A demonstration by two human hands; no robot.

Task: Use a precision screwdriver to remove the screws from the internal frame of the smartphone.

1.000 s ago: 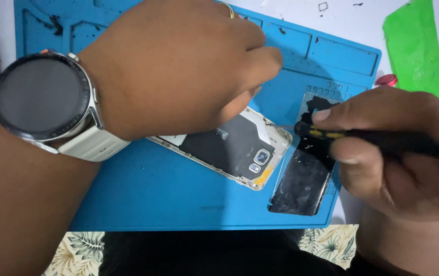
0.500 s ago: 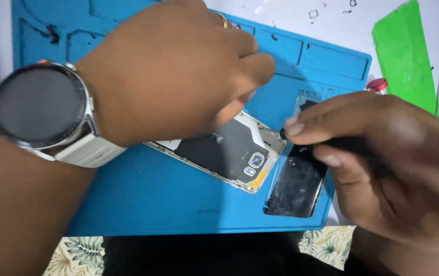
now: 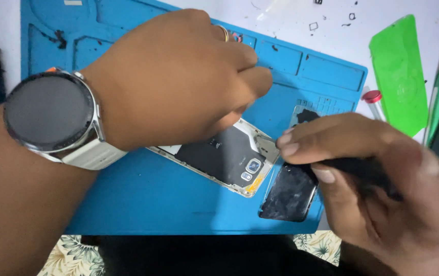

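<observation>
My right hand (image 3: pixel 383 189) pinches a black-handled tool (image 3: pixel 362 171), tip at the opened silver-framed phone (image 3: pixel 229 156) on the blue silicone mat (image 3: pixel 142 199). My left hand (image 3: pixel 178 76) clenches down on the phone. A slip could gouge the camera. The loose black panel (image 3: pixel 288 194) crowds the mat's near edge; the green plastic sheet (image 3: pixel 398 71) lies farther off.

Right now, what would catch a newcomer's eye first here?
The left hand, with a big round wristwatch, presses down on an opened phone at the middle of the blue work mat. The right hand holds a black tool at the phone's top corner; a bright green sheet lies top right.
</observation>
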